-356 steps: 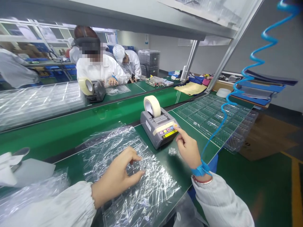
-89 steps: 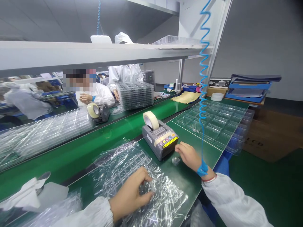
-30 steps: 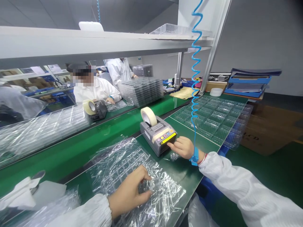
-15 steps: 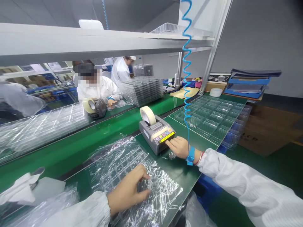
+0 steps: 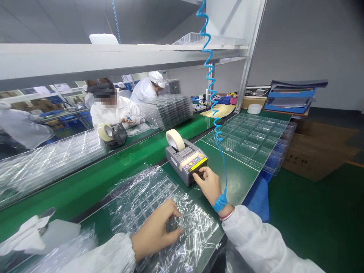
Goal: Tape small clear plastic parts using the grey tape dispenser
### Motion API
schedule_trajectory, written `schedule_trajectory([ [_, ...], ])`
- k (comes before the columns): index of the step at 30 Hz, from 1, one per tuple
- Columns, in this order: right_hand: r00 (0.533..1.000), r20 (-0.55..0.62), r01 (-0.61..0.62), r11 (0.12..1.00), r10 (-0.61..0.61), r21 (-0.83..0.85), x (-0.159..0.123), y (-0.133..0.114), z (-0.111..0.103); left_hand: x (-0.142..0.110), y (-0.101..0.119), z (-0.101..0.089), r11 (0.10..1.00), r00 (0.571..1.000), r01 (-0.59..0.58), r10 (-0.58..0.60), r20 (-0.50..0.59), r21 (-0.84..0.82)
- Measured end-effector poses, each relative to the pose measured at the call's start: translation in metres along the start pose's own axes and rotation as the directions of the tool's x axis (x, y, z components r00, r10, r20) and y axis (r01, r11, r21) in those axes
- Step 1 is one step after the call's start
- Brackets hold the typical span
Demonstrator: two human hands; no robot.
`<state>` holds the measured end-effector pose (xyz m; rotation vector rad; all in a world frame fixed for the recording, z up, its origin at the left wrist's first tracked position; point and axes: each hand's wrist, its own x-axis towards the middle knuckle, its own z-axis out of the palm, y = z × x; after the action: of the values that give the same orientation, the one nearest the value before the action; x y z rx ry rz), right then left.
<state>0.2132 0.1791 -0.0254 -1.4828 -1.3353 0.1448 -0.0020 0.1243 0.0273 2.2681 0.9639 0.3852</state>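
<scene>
A clear plastic bag (image 5: 196,223) lies crinkled over a clear compartment tray (image 5: 150,203) on the green table. My left hand (image 5: 159,227) rests on it, thumb and fingers curled round a bunched part of the film. At the front of a grey tape dispenser (image 5: 184,161), my right hand (image 5: 209,184) has its thumb and forefinger bent close together at the outlet. Whatever lies between those fingertips is too small to make out. A roll of cream tape (image 5: 175,140) sits on top of the dispenser. A blue wrist strap (image 5: 220,203) with a coiled cord is round my right wrist.
Stacked clear trays (image 5: 247,138) lie at the right. Beyond the green belt (image 5: 136,151), a co-worker (image 5: 113,106) sits near another tape dispenser (image 5: 112,134) and a tall tray stack (image 5: 167,110). A shelf (image 5: 113,60) crosses above. White paper pieces (image 5: 25,235) lie at left.
My right hand has turned at the dispenser's outlet, its thumb now near the forefinger. My left hand stays on the bag. The view has shifted slightly, and the co-worker's hand has risen.
</scene>
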Motion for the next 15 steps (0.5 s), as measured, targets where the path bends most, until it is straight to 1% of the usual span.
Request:
schedule_trajectory([
  [3, 0.991, 0.05, -0.131, 0.983, 0.126, 0.131, 0.004, -0.001, 0.002, -0.001, 0.001, -0.001, 1.0, 1.0, -0.006, 0.006, 0.0, 0.007],
  [7, 0.966, 0.12, -0.254, 0.93, 0.23, 0.267, 0.011, 0.003, 0.0, -0.002, 0.001, -0.001, 1.0, 1.0, -0.019, 0.019, 0.006, 0.008],
  [10, 0.946, 0.145, -0.323, 0.888, 0.29, 0.327, 0.013, 0.004, 0.003, -0.002, 0.001, -0.001, 1.0, 1.0, -0.015, 0.015, 0.021, 0.001],
  [15, 0.916, 0.154, -0.402, 0.837, 0.371, 0.371, 0.01, 0.005, 0.01, -0.002, 0.0, -0.001, 1.0, 0.999, -0.03, 0.03, 0.02, -0.002],
])
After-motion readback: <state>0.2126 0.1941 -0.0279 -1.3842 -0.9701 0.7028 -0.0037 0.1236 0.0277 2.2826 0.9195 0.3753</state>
